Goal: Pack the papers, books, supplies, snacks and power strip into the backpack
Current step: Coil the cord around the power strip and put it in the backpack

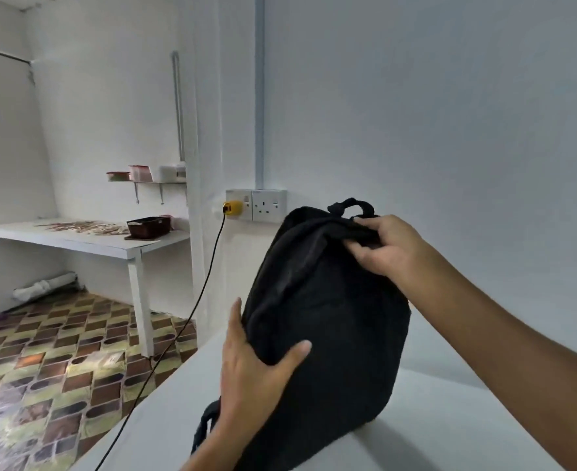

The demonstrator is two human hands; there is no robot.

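Note:
A black backpack (327, 321) stands upright on the white table (456, 423) in front of me, its carry loop at the top. My left hand (253, 372) holds its lower left side, palm against the fabric with the thumb across the front. My right hand (382, 243) pinches the fabric at the top right, just below the loop. A shoulder strap (205, 426) hangs off the bag near my left wrist. No papers, books, snacks or power strip show in this view.
A black cable (192, 311) runs from a yellow plug (232, 208) in the wall socket (269, 205) down across the table's left edge. Farther left stand a white side table (76, 241) with a dark box (149, 227), a small wall shelf (144, 180), and patterned floor tiles.

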